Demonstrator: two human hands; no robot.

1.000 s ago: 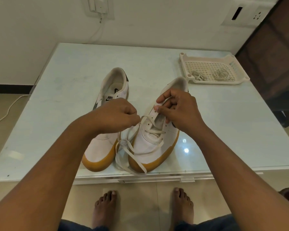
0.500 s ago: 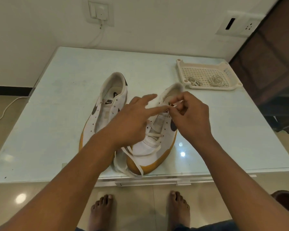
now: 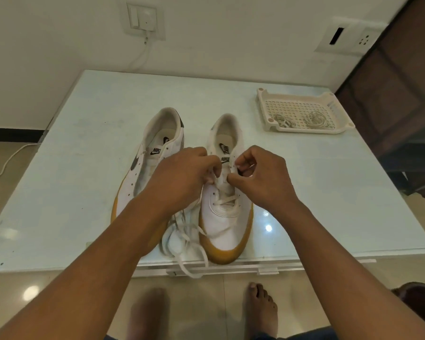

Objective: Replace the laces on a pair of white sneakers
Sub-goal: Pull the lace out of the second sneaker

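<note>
Both hands work at the middle eyelets of the right-hand white sneaker [image 3: 227, 204], which stands beside its mate [image 3: 152, 163] on the pale glass table [image 3: 71, 192]. The left hand [image 3: 182, 177] has its fingers curled together, pinching the white lace [image 3: 187, 244] where it leaves the shoe's left eyelet row. The right hand [image 3: 263, 177] has its thumb and forefinger closed at the right eyelet row; whether they grip lace or the shoe's edge cannot be told. The loose lace trails in loops off the table's near edge. Two coiled laces [image 3: 314, 119] lie in a cream plastic tray [image 3: 263, 106] at the far right.
</note>
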